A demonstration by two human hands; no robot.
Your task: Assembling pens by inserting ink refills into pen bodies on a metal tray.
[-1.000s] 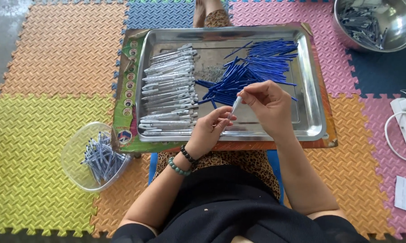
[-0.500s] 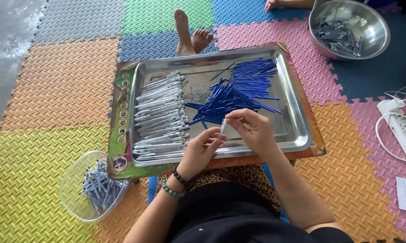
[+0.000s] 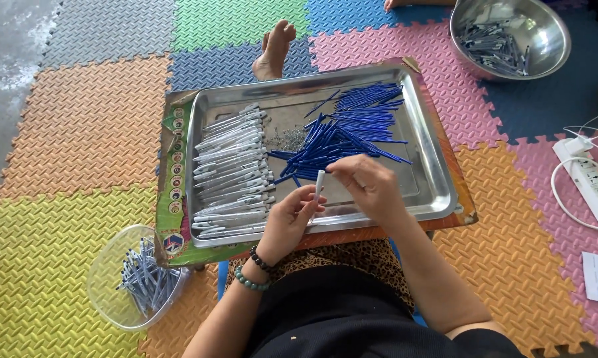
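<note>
In the head view, the person sits before a metal tray (image 3: 438,192) that rests on a piece of cardboard (image 3: 173,166) over the lap. The left hand (image 3: 287,222) and the right hand (image 3: 368,189) meet above the near edge of the tray, and both pinch one white pen barrel (image 3: 319,183) between the fingertips, so both hands are narrow and closed around it. I judge the work to be about in the middle: at the left side of the tray lies a row of white pen barrels (image 3: 232,172), too many and too close to count exactly, perhaps some dozens; in the middle and far right part of the tray lies a loose heap of blue refills (image 3: 352,126), also dozens. To the left of the tray, on the floor mat (image 3: 80,132), stands one clear plastic bowl (image 3: 106,278) with many finished pens. Beyond the far right corner of the tray stands one steel bowl (image 3: 551,40) with more parts. One bare foot (image 3: 275,50) shows beyond the tray's far edge, and one white power strip (image 3: 591,179) lies to the right.
</note>
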